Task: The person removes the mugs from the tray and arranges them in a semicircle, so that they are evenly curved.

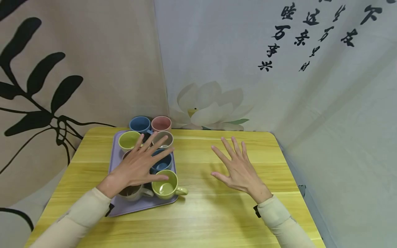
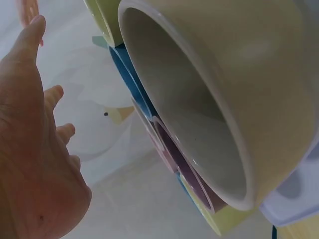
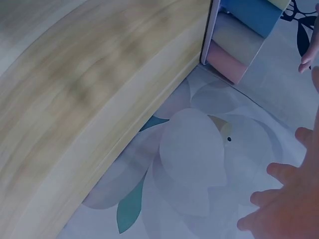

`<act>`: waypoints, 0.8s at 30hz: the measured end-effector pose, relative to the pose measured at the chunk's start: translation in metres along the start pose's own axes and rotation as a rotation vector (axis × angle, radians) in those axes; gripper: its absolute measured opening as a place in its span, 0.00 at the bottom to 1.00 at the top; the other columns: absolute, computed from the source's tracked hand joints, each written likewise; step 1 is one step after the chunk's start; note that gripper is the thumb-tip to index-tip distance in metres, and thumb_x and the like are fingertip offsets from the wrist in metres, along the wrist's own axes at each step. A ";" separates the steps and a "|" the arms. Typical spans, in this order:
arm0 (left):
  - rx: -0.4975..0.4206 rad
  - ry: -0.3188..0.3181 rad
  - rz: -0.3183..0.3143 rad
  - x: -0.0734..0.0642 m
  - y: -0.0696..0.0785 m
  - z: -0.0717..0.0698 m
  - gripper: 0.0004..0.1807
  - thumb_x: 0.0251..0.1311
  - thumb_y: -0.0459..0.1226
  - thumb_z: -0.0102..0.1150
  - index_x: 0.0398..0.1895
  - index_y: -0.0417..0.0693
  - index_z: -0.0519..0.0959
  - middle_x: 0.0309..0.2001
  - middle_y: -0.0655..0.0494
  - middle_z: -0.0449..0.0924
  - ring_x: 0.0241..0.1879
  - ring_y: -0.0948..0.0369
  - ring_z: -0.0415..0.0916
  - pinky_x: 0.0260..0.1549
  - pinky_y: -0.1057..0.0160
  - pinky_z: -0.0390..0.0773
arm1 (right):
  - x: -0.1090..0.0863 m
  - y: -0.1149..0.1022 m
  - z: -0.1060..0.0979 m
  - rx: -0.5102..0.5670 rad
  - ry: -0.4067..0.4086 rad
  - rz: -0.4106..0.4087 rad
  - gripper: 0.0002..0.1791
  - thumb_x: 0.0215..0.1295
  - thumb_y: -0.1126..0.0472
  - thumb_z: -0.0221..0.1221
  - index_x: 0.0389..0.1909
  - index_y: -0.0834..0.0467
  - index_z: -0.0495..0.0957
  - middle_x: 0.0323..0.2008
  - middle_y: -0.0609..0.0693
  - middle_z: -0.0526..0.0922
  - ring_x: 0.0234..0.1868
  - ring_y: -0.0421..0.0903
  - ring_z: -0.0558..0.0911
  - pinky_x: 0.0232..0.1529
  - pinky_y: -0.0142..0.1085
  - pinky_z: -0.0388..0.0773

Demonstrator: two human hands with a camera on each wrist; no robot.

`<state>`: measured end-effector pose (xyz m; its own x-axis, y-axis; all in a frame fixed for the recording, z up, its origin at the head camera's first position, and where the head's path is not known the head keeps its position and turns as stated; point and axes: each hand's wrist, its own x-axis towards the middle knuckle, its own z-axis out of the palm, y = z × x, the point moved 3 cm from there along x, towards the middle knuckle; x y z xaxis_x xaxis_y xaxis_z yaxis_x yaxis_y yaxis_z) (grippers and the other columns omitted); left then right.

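My left hand (image 1: 141, 166) hovers over a purple tray (image 1: 139, 207) of mugs, its fingers straight and spread. Beneath the thumb is a yellow-green mug (image 1: 165, 190), its handle pointing right. A cream mug (image 2: 269, 74) fills much of the left wrist view, apart from the palm. Partly covered by the hand in the head view are a blue mug (image 1: 163, 164) and a greyish-white mug (image 1: 164, 139). A mauve mug (image 2: 187, 167) is mostly hidden. To the tray's right, my right hand (image 1: 241, 173) is held above the table with fingers spread, holding nothing.
Another yellow-green mug (image 1: 128, 140), a blue mug (image 1: 139, 124) and a pink mug (image 1: 161, 123) stand toward the tray's back. The wooden table (image 1: 198, 220) meets a curtain (image 1: 217, 51) printed with a lotus and characters behind it.
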<state>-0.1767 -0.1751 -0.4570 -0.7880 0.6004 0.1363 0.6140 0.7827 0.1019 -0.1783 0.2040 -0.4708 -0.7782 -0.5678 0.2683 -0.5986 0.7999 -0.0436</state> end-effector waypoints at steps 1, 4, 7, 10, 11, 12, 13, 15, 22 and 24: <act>0.004 0.002 -0.002 -0.001 0.000 -0.001 0.58 0.64 0.78 0.64 0.93 0.71 0.58 0.96 0.48 0.45 0.94 0.36 0.37 0.88 0.23 0.40 | 0.000 -0.001 0.000 0.004 0.003 -0.003 0.53 0.75 0.25 0.61 0.93 0.36 0.53 0.94 0.59 0.50 0.93 0.74 0.49 0.86 0.80 0.48; 0.009 0.009 -0.010 -0.003 -0.001 -0.002 0.59 0.62 0.78 0.66 0.93 0.72 0.57 0.96 0.49 0.44 0.94 0.35 0.38 0.89 0.23 0.40 | 0.001 -0.004 0.000 0.025 0.016 -0.012 0.51 0.78 0.23 0.56 0.93 0.36 0.52 0.94 0.59 0.50 0.93 0.74 0.48 0.87 0.81 0.47; 0.006 -0.002 -0.028 -0.006 -0.003 -0.003 0.59 0.62 0.79 0.64 0.93 0.73 0.57 0.97 0.52 0.38 0.95 0.36 0.38 0.89 0.24 0.38 | 0.001 -0.008 0.000 0.050 0.025 -0.022 0.49 0.80 0.19 0.47 0.93 0.37 0.52 0.95 0.58 0.48 0.93 0.73 0.46 0.87 0.81 0.44; -0.005 -0.017 -0.048 -0.010 -0.005 -0.005 0.59 0.64 0.79 0.63 0.93 0.73 0.55 0.97 0.54 0.35 0.95 0.38 0.33 0.90 0.26 0.34 | 0.002 -0.011 0.001 0.068 0.027 -0.026 0.49 0.80 0.19 0.48 0.93 0.37 0.53 0.95 0.58 0.47 0.94 0.72 0.44 0.87 0.80 0.43; -0.006 -0.019 -0.053 -0.012 -0.005 -0.006 0.59 0.64 0.79 0.62 0.93 0.73 0.55 0.97 0.54 0.33 0.95 0.39 0.32 0.91 0.27 0.32 | 0.002 -0.013 0.002 0.072 0.027 -0.026 0.50 0.80 0.20 0.50 0.93 0.37 0.52 0.95 0.57 0.46 0.94 0.72 0.44 0.87 0.81 0.43; -0.008 -0.017 -0.056 -0.013 -0.006 -0.006 0.59 0.64 0.79 0.62 0.93 0.72 0.55 0.97 0.55 0.33 0.95 0.39 0.31 0.91 0.27 0.32 | 0.002 -0.014 0.003 0.076 0.029 -0.027 0.50 0.79 0.21 0.52 0.93 0.38 0.53 0.95 0.57 0.46 0.94 0.72 0.44 0.87 0.81 0.43; -0.010 -0.017 -0.059 -0.015 -0.007 -0.006 0.59 0.65 0.79 0.62 0.94 0.72 0.54 0.97 0.55 0.32 0.95 0.39 0.30 0.91 0.28 0.31 | 0.002 -0.015 0.003 0.077 0.028 -0.027 0.51 0.79 0.23 0.55 0.93 0.38 0.53 0.95 0.57 0.46 0.94 0.72 0.44 0.87 0.81 0.43; -0.012 -0.003 -0.061 -0.020 -0.008 -0.007 0.59 0.65 0.78 0.63 0.94 0.71 0.54 0.97 0.55 0.32 0.95 0.39 0.31 0.91 0.28 0.30 | 0.002 -0.017 0.005 0.086 0.034 -0.035 0.52 0.76 0.26 0.60 0.93 0.39 0.54 0.95 0.58 0.47 0.94 0.73 0.45 0.86 0.82 0.44; -0.062 0.073 -0.074 -0.035 -0.011 -0.008 0.56 0.66 0.72 0.70 0.92 0.68 0.59 0.97 0.55 0.35 0.95 0.38 0.31 0.90 0.27 0.27 | 0.003 -0.025 0.011 0.110 0.053 -0.057 0.51 0.79 0.23 0.55 0.93 0.40 0.54 0.95 0.58 0.48 0.93 0.74 0.47 0.86 0.82 0.48; -0.069 0.091 -0.079 -0.040 -0.012 -0.008 0.56 0.66 0.71 0.70 0.92 0.67 0.60 0.97 0.54 0.37 0.95 0.39 0.30 0.90 0.28 0.25 | 0.003 -0.028 0.013 0.124 0.046 -0.055 0.51 0.79 0.22 0.53 0.94 0.39 0.52 0.95 0.56 0.46 0.94 0.73 0.46 0.86 0.81 0.46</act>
<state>-0.1524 -0.2098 -0.4558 -0.8288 0.5172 0.2135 0.5539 0.8123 0.1827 -0.1668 0.1775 -0.4812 -0.7359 -0.5980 0.3174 -0.6610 0.7361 -0.1458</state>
